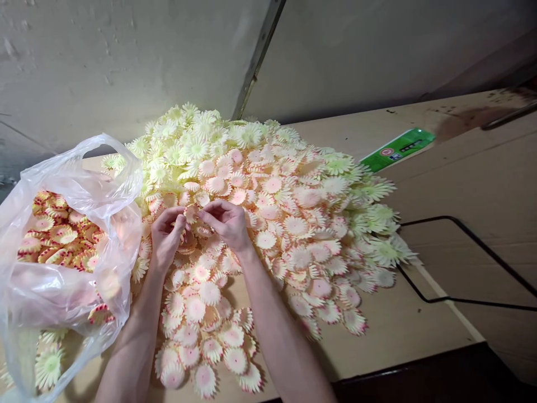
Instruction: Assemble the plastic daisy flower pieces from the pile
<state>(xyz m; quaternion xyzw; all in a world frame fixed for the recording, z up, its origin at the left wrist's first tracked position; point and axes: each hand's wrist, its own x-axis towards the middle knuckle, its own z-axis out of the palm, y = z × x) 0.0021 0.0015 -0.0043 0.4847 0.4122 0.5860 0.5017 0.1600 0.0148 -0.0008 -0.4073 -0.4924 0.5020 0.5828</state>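
Both hands meet over a wide heap of artificial flower petal layers point(308, 196), cream and pink with reddish fringed tips. Between them is a small round petal layer point(191, 213), pinched at its left side by my left hand point(170, 229) and at its right side by my right hand point(224, 221). More petal pieces lie under my left palm, partly hidden by the fingers. Pale green petal layers point(195, 146) with longer points form the back of the heap. Several loose pink-centred pieces point(210, 336) lie between my forearms.
An open clear plastic bag point(119, 224) at left holds red-tipped petal pieces point(62, 235). Behind the heap to the right lies a green printed packet point(398, 150). A bent black wire frame point(461, 224) sticks out at right. A grey wall point(168, 56) rises behind the wooden table point(403, 330).
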